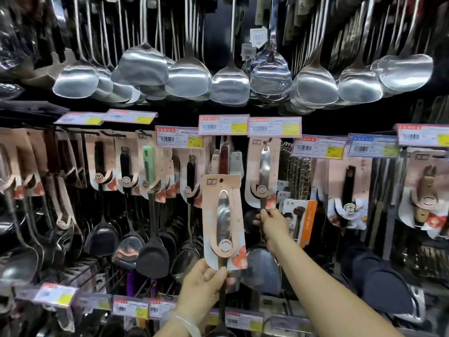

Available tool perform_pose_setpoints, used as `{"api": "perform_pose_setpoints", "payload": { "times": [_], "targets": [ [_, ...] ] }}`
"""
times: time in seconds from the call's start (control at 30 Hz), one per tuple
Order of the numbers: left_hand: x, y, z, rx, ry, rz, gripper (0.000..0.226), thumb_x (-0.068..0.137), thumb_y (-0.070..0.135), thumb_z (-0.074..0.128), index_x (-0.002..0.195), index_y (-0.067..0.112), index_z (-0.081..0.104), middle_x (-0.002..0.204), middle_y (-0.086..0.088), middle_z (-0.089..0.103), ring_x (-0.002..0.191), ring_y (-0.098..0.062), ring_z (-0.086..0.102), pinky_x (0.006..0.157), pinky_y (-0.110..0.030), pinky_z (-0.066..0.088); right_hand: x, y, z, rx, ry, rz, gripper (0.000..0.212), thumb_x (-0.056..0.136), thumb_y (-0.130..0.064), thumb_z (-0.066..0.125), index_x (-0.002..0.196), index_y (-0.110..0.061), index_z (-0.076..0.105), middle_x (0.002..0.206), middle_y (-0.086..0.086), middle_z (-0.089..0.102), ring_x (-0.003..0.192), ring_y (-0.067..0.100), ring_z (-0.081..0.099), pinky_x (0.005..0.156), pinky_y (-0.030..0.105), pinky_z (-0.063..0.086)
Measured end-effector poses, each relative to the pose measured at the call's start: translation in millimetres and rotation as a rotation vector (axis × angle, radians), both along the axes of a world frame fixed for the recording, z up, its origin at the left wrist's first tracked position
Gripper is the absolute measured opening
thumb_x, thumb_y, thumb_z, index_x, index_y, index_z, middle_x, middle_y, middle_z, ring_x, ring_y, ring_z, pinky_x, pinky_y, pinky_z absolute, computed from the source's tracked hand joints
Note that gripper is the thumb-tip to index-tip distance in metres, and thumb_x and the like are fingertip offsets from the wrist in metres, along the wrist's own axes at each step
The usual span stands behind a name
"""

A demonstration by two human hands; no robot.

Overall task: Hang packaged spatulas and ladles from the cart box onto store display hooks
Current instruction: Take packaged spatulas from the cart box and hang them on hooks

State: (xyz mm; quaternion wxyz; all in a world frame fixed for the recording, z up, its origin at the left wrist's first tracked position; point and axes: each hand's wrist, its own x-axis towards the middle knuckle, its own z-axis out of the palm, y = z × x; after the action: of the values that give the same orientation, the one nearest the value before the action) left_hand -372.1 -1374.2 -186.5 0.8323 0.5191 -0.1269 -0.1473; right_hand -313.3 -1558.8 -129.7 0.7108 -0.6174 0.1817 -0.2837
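Note:
My left hand (206, 283) grips the shaft of a packaged steel utensil (224, 222) just below its pink card, holding it upright in front of the display. The card's hang hole sits below the hooks, not on one. My right hand (269, 222) reaches further in and pinches the handle of a matching packaged utensil (262, 171) that hangs from a display hook under a price tag (274, 126). That hanging utensil's steel head (263, 268) shows behind my right forearm. The cart box is out of view.
Rows of carded black spatulas (150, 259) and ladles hang left and right of my hands. Bare steel spatulas and ladles (230, 86) hang in a row overhead. Price tag strips (223, 125) jut out above the hooks; a lower tag rail (131, 307) runs near my left wrist.

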Motion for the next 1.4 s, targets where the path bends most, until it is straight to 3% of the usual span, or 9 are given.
{"api": "perform_pose_setpoints", "payload": {
  "times": [0.2,0.33,0.5,0.67,0.87,0.97,1.13,1.3,1.4],
  "targets": [
    [5,-2,3,-0.051,0.04,-0.013,0.023,0.086,-0.014,0.049,0.1,0.002,0.059,0.067,-0.014,0.069,0.049,-0.019,0.062,0.052,-0.025,0.056,28,-9,-1,-0.05,0.078,-0.114,0.026,0.097,-0.009,0.041,0.119,-0.002,0.054,0.104,0.024,0.062,0.093,0.036,0.064,0.045,0.029,0.045],
    [9,-1,-3,-0.043,0.05,-0.033,0.021,0.085,-0.016,0.049,0.1,-0.003,0.056,0.062,-0.015,0.068,0.049,-0.02,0.063,0.05,-0.026,0.056,44,-12,-4,-0.1,0.109,-0.134,0.028,0.098,-0.019,0.042,0.118,-0.005,0.057,0.072,0.011,0.051,0.052,0.016,0.041,0.029,0.012,0.028],
    [10,-5,-9,-0.015,0.052,-0.023,0.022,0.085,-0.014,0.05,0.1,0.001,0.058,0.061,-0.014,0.068,0.053,-0.024,0.064,0.056,-0.027,0.057,44,-15,-6,-0.139,0.129,-0.138,0.029,0.098,-0.019,0.042,0.119,-0.004,0.056,0.08,0.016,0.059,0.055,0.016,0.042,0.036,0.016,0.034],
    [5,-12,-10,-0.025,0.055,-0.028,0.024,0.084,-0.015,0.052,0.101,-0.001,0.059,0.07,-0.019,0.071,0.052,-0.024,0.065,0.051,-0.027,0.056,29,-9,-22,-0.084,0.185,-0.038,0.035,0.098,-0.018,0.04,0.125,0.003,0.049,0.114,0.022,0.058,0.104,0.033,0.056,0.088,0.036,0.045],
    [-2,-27,-6,-0.051,0.06,-0.031,0.022,0.084,-0.016,0.049,0.1,-0.003,0.058,0.062,-0.017,0.069,0.046,-0.023,0.063,0.048,-0.025,0.055,-32,11,-25,0.137,-0.064,0.24,0.045,0.098,-0.043,0.032,0.111,-0.01,0.06,0.101,0.011,0.07,0.093,0.023,0.066,0.078,0.034,0.053],
    [-6,-40,-2,-0.061,0.063,-0.049,0.022,0.085,-0.016,0.049,0.096,0.0,0.058,0.059,-0.014,0.069,0.044,-0.02,0.062,0.046,-0.024,0.053,-66,6,-13,-0.037,-0.137,0.328,0.048,0.086,-0.056,0.042,0.107,-0.018,0.062,0.103,0.008,0.071,0.096,0.021,0.068,0.084,0.036,0.053],
    [-16,-59,8,-0.065,0.036,-0.11,0.023,0.086,-0.014,0.049,0.097,0.004,0.059,0.069,-0.013,0.072,0.054,-0.022,0.061,0.055,-0.026,0.054,-100,-4,-10,-0.294,-0.033,0.412,0.037,0.077,-0.023,0.074,0.11,-0.018,0.057,0.087,0.001,0.073,0.068,0.007,0.066,0.058,0.021,0.049],
    [-19,-72,14,-0.062,0.012,-0.162,0.024,0.087,-0.013,0.048,0.105,0.0,0.057,0.06,-0.008,0.069,0.052,-0.014,0.063,0.058,-0.024,0.056,-107,-13,-10,-0.313,-0.085,0.276,0.035,0.076,-0.011,0.074,0.106,-0.02,0.06,0.093,0.006,0.073,0.084,0.02,0.069,0.076,0.038,0.056],
    [-19,-75,20,-0.049,-0.015,-0.167,0.025,0.087,-0.011,0.049,0.109,0.0,0.057,0.066,-0.01,0.071,0.054,-0.016,0.063,0.067,-0.029,0.056,-108,-12,-6,-0.324,-0.12,0.248,0.031,0.077,-0.01,0.073,0.102,-0.021,0.06,0.089,0.005,0.073,0.08,0.02,0.069,0.07,0.035,0.056]
  ]
}}
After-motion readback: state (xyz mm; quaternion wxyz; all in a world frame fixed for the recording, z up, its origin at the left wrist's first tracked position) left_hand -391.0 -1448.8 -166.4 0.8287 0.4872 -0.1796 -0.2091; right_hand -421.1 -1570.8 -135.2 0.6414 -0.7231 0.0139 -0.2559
